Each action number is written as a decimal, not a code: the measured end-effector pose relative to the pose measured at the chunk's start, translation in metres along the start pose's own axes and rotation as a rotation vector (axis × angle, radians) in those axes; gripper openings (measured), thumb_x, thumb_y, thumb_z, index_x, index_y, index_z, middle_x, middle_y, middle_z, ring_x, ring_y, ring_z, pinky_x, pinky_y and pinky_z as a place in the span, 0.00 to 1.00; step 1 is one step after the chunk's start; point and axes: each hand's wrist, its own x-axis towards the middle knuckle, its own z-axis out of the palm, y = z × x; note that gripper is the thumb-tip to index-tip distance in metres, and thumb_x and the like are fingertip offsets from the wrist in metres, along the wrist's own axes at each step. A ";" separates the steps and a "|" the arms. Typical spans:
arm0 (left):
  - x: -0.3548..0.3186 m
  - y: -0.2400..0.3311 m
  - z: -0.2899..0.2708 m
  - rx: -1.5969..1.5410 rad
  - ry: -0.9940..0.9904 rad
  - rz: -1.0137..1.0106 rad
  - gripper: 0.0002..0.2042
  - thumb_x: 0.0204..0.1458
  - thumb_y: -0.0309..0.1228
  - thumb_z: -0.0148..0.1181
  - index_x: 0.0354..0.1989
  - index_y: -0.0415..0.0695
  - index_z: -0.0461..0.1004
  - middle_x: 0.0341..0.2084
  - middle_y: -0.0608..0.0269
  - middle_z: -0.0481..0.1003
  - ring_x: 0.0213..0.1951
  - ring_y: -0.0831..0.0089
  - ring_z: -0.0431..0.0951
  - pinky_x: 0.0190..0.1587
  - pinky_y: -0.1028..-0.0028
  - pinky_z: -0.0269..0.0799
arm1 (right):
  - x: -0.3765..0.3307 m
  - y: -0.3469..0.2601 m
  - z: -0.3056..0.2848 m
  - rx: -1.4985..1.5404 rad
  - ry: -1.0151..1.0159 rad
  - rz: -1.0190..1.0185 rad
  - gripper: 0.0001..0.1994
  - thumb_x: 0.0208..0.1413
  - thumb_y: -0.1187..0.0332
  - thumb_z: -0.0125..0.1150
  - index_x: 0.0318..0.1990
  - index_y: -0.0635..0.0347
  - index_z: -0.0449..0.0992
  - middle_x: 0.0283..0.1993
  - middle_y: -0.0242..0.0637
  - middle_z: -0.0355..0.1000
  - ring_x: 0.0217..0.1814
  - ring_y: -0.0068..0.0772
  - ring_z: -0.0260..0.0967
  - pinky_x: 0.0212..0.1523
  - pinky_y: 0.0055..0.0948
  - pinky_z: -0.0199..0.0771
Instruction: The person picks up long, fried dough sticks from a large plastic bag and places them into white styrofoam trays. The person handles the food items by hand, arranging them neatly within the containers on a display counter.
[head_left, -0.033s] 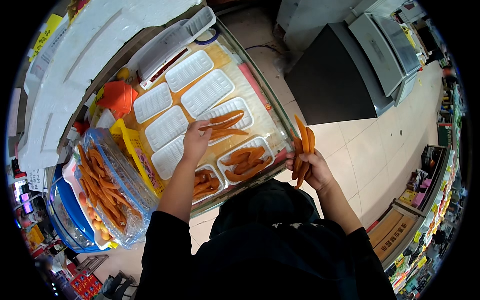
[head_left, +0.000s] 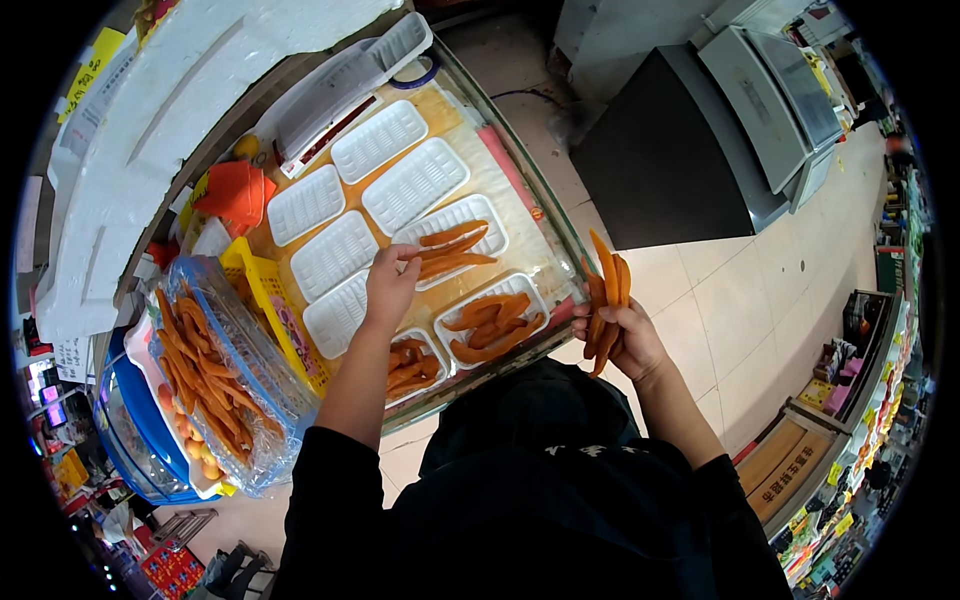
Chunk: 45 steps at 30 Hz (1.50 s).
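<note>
My left hand (head_left: 391, 285) is at the left end of a white tray (head_left: 420, 225) holding a few orange strips (head_left: 455, 242) that look like dried sweet potato. Its thumb and fingers are slightly apart by the strip ends. Off the table's right edge, my right hand (head_left: 630, 340) grips a bunch of dried sweet potato strips (head_left: 606, 290), pointing upward. Nearer me, one tray (head_left: 541, 298) contains several strips, and another filled tray (head_left: 443, 372) is partly behind my left forearm. Several white trays without strips, including one (head_left: 415, 185), lie farther up the table.
On the left, a clear plastic bag (head_left: 290, 400) holds many more strips, beside a yellow basket (head_left: 262, 300). A large white foam box (head_left: 190, 120) borders the table's far left. Past the right edge stand a dark cabinet (head_left: 660, 150) and a tiled floor (head_left: 720, 310).
My left fingers have drawn back very slightly from the strip ends in the tray. My right hand and its bunch stay in place.
</note>
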 end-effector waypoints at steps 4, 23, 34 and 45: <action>-0.034 0.032 0.005 -0.491 -0.203 -0.440 0.08 0.55 0.31 0.56 0.42 0.45 0.74 0.29 0.73 0.71 0.30 0.83 0.68 0.31 0.80 0.65 | 0.001 -0.001 0.000 0.011 -0.007 -0.004 0.23 0.48 0.75 0.48 0.55 0.66 0.63 0.42 0.49 0.72 0.40 0.37 0.73 0.47 0.35 0.76; -0.091 0.035 0.048 0.167 -0.054 0.318 0.10 0.42 0.25 0.63 0.34 0.45 0.71 0.35 0.59 0.71 0.40 0.58 0.71 0.45 0.64 0.65 | -0.002 -0.001 -0.011 -0.009 0.030 -0.005 0.24 0.47 0.74 0.48 0.56 0.67 0.63 0.39 0.46 0.73 0.40 0.38 0.73 0.49 0.37 0.75; -0.009 0.034 0.018 0.503 0.143 0.329 0.10 0.46 0.25 0.58 0.38 0.47 0.73 0.38 0.60 0.72 0.42 0.59 0.71 0.47 0.62 0.64 | -0.005 -0.004 -0.005 -0.041 0.067 -0.005 0.25 0.47 0.73 0.49 0.56 0.66 0.63 0.39 0.45 0.73 0.39 0.37 0.73 0.48 0.36 0.75; 0.055 -0.004 0.032 0.204 -0.164 -0.010 0.09 0.53 0.29 0.55 0.42 0.44 0.74 0.30 0.57 0.75 0.35 0.67 0.76 0.39 0.69 0.71 | -0.008 -0.002 -0.005 -0.011 0.087 -0.014 0.24 0.47 0.73 0.49 0.56 0.67 0.63 0.37 0.45 0.73 0.38 0.37 0.73 0.48 0.36 0.75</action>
